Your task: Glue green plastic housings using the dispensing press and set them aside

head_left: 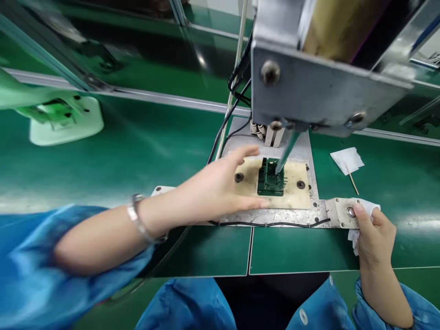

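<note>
My left hand [227,185] is open, thumb and fingers spread around the left side of a dark green slotted block [264,185] that looks like a circuit board fixture. Under both lies a cream-coloured plate [297,199] bolted to the metal base of a press. A thin rod [288,151] comes down from the press head [323,87] and its tip reaches the green block. At the right end of the base, my right hand [378,238] has its thumb at the round metal button [351,211] of a button box [338,211]. Its fingers are closed on a crumpled white tissue [354,238].
A piece of white tissue [347,159] and a thin wooden stick [353,183] lie on the green table at right. Black cables [223,126] run behind the press beside a metal rod. A pale green stand [68,121] is at the far left.
</note>
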A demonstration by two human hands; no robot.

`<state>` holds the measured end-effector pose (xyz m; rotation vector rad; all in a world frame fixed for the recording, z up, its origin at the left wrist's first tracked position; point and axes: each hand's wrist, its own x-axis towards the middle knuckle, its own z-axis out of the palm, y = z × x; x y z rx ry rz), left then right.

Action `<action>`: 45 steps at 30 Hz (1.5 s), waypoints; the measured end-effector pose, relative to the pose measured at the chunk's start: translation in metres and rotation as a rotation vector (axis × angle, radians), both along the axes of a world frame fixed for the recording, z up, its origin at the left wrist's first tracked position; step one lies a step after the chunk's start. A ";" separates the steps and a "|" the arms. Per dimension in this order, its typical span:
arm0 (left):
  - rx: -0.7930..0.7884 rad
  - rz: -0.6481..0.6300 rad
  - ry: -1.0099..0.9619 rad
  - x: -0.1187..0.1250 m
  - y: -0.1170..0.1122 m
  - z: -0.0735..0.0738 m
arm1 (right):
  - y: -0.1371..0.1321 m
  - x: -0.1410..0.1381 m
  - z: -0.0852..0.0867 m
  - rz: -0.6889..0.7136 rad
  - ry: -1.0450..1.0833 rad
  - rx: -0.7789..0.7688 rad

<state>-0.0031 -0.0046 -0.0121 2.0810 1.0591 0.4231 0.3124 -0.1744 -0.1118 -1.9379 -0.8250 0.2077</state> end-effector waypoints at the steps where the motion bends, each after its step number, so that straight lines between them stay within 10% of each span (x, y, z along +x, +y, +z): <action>1: -0.067 -0.020 -0.015 0.008 0.005 -0.003 | 0.000 -0.001 0.000 -0.007 0.019 -0.002; 16: -0.630 0.129 -0.161 0.014 -0.012 0.014 | 0.006 -0.002 -0.001 -0.051 0.092 -0.007; 20: -0.665 0.114 -0.181 0.007 -0.039 0.013 | -0.010 -0.015 0.009 -0.239 -0.248 0.134; 23: -0.534 -0.033 -0.226 0.000 -0.061 0.015 | -0.027 -0.045 0.035 0.118 -0.565 0.254; 26: -0.320 -0.105 -0.268 -0.004 -0.076 0.016 | -0.028 -0.081 0.068 0.794 -0.613 0.289; 29: -0.188 -0.177 -0.270 -0.006 -0.085 0.015 | -0.016 -0.107 0.087 1.102 -0.543 0.200; 38: -0.031 -0.267 -0.274 -0.008 -0.104 0.011 | -0.025 -0.122 0.089 1.233 -0.592 0.048; 45: 0.058 -0.126 -0.426 -0.011 -0.110 -0.002 | -0.060 -0.126 0.080 0.957 -0.483 0.149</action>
